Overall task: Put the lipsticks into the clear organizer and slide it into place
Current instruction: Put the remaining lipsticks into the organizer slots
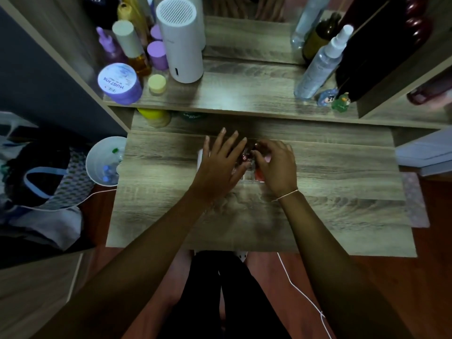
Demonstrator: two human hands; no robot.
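Seemingly mid-loading, in the head view: the small clear plastic organizer [247,176] lies under both hands on the grey wood-grain desk [330,187], reddish lipsticks [244,157] showing between the fingers. The left hand [220,165] lies spread flat over it; the right hand [276,165] curls, seemingly pinching one. Sliding it into place remains. Its axis is hidden.

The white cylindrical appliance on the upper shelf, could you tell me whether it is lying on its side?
No, the white cylindrical appliance stands upright on the upper shelf, its slotted top facing up.
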